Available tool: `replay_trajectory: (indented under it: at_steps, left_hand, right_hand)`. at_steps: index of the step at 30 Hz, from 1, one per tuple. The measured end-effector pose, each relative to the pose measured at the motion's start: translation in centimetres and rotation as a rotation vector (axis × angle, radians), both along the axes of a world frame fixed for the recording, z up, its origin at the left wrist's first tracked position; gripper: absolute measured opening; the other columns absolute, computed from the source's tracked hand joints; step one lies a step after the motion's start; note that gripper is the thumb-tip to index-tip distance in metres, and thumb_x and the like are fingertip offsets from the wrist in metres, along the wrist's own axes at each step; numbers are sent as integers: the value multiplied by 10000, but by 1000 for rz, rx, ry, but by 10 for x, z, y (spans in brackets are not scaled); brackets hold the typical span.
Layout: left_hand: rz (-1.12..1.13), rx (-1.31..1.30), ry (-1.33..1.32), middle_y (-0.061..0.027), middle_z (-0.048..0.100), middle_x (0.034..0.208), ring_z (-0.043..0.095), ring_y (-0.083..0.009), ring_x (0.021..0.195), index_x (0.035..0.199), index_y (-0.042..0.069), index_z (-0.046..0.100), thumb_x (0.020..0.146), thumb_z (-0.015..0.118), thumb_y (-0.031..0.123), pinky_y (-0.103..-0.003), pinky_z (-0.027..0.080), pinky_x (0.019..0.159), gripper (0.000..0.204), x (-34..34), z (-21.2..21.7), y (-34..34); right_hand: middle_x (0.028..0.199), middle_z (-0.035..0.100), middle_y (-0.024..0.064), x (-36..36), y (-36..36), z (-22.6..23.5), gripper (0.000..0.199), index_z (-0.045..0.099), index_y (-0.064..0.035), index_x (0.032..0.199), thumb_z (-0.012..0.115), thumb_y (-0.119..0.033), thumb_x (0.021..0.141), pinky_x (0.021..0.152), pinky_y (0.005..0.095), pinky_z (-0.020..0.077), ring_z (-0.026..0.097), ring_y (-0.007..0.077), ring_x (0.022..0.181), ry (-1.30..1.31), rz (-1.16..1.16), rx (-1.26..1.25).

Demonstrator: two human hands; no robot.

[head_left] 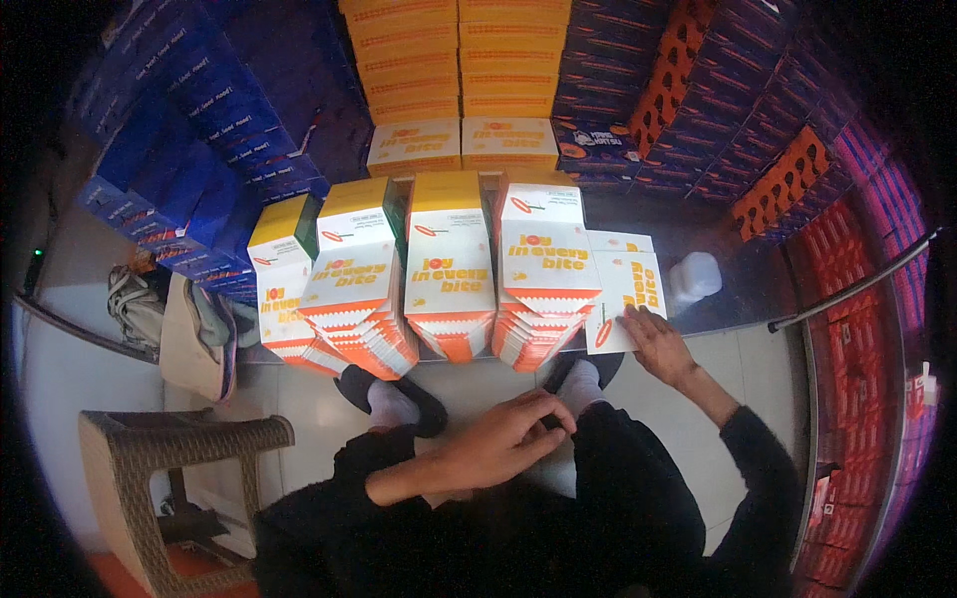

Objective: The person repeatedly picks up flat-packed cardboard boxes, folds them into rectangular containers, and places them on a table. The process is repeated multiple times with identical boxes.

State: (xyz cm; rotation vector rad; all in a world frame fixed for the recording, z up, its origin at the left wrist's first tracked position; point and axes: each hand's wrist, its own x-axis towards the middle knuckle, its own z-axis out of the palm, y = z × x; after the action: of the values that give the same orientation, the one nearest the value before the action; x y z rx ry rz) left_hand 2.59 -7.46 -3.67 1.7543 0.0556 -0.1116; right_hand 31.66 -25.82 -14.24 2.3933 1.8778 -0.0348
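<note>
My right hand point(658, 344) grips the lower edge of a flat white carton point(638, 284) with orange print, at the right end of the table's front edge. Another flat white piece point(620, 239) shows partly behind it. My left hand point(508, 434) rests above my lap, fingers curled toward the thumb, with nothing visible in them. In front of me stand several bundles of folded cartons in white, orange and yellow: one at the far left point(284, 284), one beside it point(354, 269), a middle one point(451, 264), and one point(546, 254) nearest the flat carton.
A small whitish container point(695, 277) stands right of the flat carton. Yellow carton stacks point(459, 60) rise at the back, with blue box stacks point(209, 90) to the left and red ones point(857, 339) at far right. A brown woven-pattern stool point(179, 439) stands at lower left.
</note>
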Motion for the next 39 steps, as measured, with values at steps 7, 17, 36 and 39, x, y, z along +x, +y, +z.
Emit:
replay_trajectory:
  at_steps: [7, 17, 36, 39]
  left_hand:
    - [41, 320, -282, -143, 481, 1174, 506, -285, 1102, 1176, 66, 504, 880, 589, 130, -392, 421, 925, 315, 22, 16, -18]
    - [352, 864, -410, -314, 146, 1423, 190, -480, 1315, 1404, -88, 115, 654, 795, 282, -529, 188, 1090, 1078, 53, 41, -33]
    - [88, -1425, -289, -203, 565, 1179, 627, -280, 1002, 1329, -80, 363, 847, 625, 283, -352, 532, 837, 657, 0, -19, 33]
    - [177, -810, -140, -191, 515, 1242, 569, -253, 1099, 1367, -47, 322, 875, 597, 350, -338, 492, 906, 689, -3, -1, 37]
  right_hand:
    - [1165, 577, 193, -6, -34, 81, 381, 517, -39, 1212, 553, -85, 836, 903, 435, 460, 571, 346, 1057, 55, -213, 161]
    - [939, 641, 147, -94, -8, 217, 372, 427, -72, 1271, 495, -161, 917, 773, 326, 471, 629, 218, 874, 703, -463, 729]
    - [760, 470, 36, -106, 76, 135, 287, 424, -22, 875, 433, -300, 946, 643, 262, 374, 414, 93, 681, 918, -45, 1587]
    - [794, 471, 40, -99, 75, 143, 294, 443, -18, 918, 455, -311, 943, 652, 259, 364, 419, 91, 725, 834, 5, 1412]
